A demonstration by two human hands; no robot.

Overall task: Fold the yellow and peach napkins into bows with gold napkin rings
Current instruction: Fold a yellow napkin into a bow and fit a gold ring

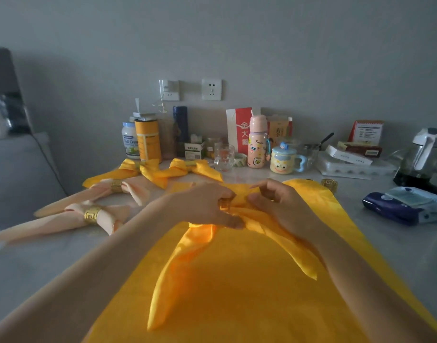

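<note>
A folded yellow napkin [274,233] lies on a flat yellow cloth [237,293], its two tails pointing toward me. My left hand [207,206] grips a gold napkin ring [224,204] at the napkin's gathered middle. My right hand [276,204] pinches the yellow fabric just beside the ring. Two finished peach bows with gold rings [92,214] [116,185] lie at the left. Behind them sit two finished yellow bows [131,169] [187,169]. A spare gold ring [329,184] stands at the right.
Along the wall stand jars, a blue flask [180,129], a glass [223,157], a pink bottle [257,142], a cartoon mug [284,159], boxes and a kettle [422,157]. A tissue pack [405,206] lies at the right. A grey sofa [17,174] borders the table's left.
</note>
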